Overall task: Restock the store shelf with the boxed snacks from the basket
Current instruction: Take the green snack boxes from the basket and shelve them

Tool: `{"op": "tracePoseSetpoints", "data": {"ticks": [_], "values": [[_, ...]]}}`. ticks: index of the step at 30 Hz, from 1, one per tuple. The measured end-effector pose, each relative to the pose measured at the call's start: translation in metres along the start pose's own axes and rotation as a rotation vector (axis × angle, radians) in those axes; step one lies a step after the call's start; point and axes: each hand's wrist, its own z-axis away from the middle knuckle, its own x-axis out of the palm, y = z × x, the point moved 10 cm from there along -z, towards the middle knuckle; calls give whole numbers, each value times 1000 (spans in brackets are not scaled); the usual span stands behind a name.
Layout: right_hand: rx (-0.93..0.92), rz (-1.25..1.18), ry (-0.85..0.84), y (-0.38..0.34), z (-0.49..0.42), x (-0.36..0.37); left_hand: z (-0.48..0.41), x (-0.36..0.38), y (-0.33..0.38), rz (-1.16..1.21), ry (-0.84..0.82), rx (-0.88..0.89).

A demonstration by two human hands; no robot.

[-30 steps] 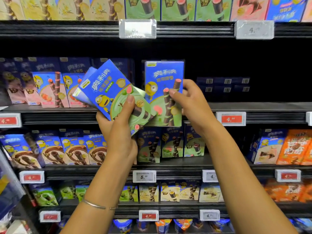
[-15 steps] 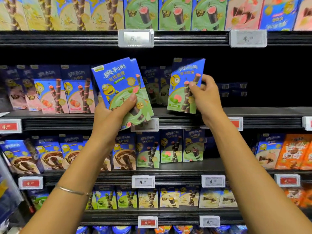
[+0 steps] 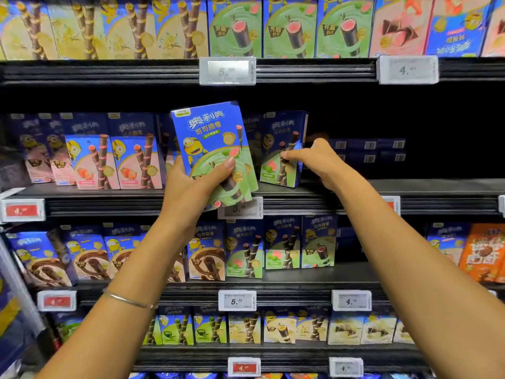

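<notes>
While the right hand works: the left hand hangs just beside it, fingers and thumb wrapped round a stack of boxes, tilted with the faces out. Looks like a ready supply so the next one is quick to grab.
Right hand: the right hand is pinching a single box by its far edge, thumb on the front, other fingers hidden behind it.
That box: upright and facing forward, and it seems to be sitting on the shelf, just past the left hand's stack. Same green flavour, so I guess the flavours get grouped.
Left of the left hand: pink boxes lined up facing front.
Right of the right hand: dark gap, with a few flat boxes at the back. My guess is the rest goes there.
Basket: not in view.
Progress guess: this one's nearly placed, with at least two more in hand.
</notes>
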Motion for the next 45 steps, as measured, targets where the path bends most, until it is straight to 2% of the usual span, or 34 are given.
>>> {"op": "tracePoseSetpoints", "data": {"ticks": [4, 10, 22, 33, 36, 40, 45], "values": [[22, 52, -25, 6, -9, 2, -4, 2, 2, 4, -3, 2], [32, 77, 23, 14, -22, -4, -8, 4, 0, 13, -6, -7], [159, 86, 50, 37, -50, -3, -10, 0, -3, 51, 4, -41], [155, 29, 22, 36, -55, 9, -9, -3, -5, 76, -10, -43], [103, 9, 50, 33, -55, 4, -8, -3, -6, 75, -10, -44], [115, 97, 106, 37, -53, -7, -7, -2, -8, 95, -8, -49], [89, 43, 130, 33, -46, -13, -7, -2, -10, 106, 3, -55]]}}
